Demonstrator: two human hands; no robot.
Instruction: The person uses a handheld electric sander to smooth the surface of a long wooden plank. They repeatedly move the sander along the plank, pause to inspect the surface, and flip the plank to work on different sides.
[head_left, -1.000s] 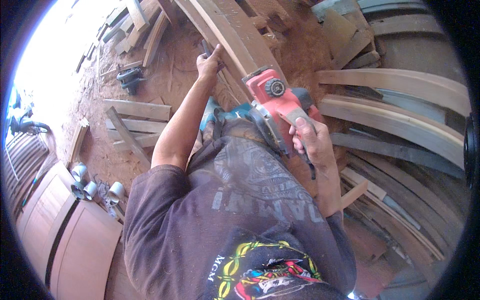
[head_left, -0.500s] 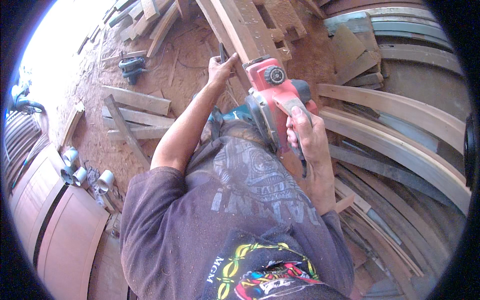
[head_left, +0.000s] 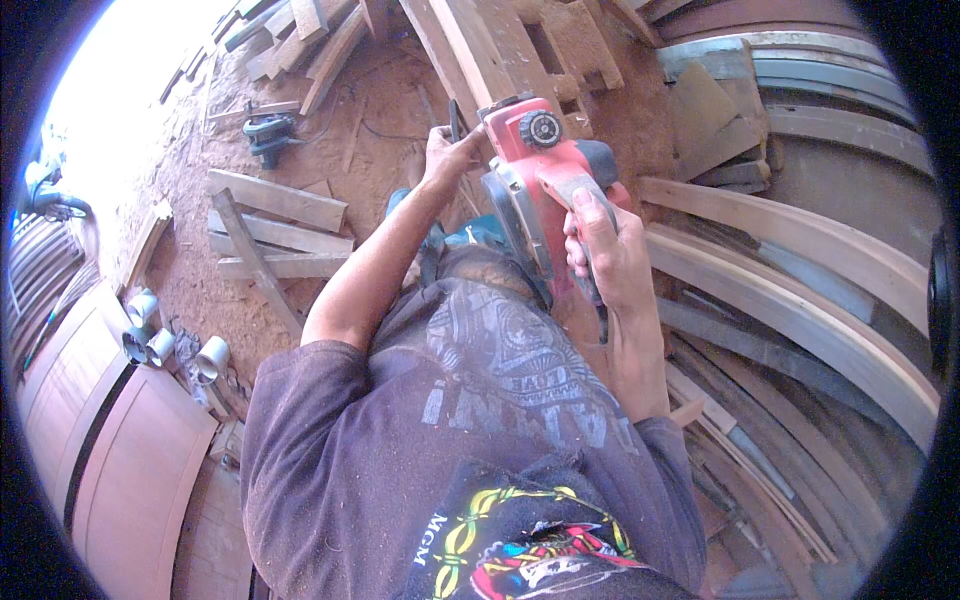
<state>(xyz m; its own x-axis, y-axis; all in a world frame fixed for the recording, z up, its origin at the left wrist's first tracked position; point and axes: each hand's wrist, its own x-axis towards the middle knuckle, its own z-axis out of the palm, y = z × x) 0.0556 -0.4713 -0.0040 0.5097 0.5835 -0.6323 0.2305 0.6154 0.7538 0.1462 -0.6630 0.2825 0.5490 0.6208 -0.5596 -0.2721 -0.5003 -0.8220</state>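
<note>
My right hand (head_left: pixel 607 245) is wrapped round the rear handle of a red electric hand planer (head_left: pixel 530 170) with a black dial on its front. The planer rests at the near end of a long wooden beam (head_left: pixel 485 55) that runs away from me. Beside the beam's left edge, my left hand (head_left: pixel 452 158) is closed, its fingertips close to the planer's front. A thin dark piece (head_left: pixel 455 120) sticks up from that hand; what it is I cannot make out. The planer body hides the beam's near end.
Left on the dusty ground lie loose planks (head_left: pixel 280 235), a dark green power tool (head_left: pixel 268 138) and several white cylinders (head_left: pixel 212 357). Wooden panels (head_left: pixel 140 460) stand at lower left. Long boards (head_left: pixel 790 290) are stacked close on my right. Notched wooden blocks (head_left: pixel 565 50) lie beyond the planer.
The planer and my right hand have moved slightly forward and left along the beam. My left hand has shifted a little nearer and to the right, the dark piece still in it.
</note>
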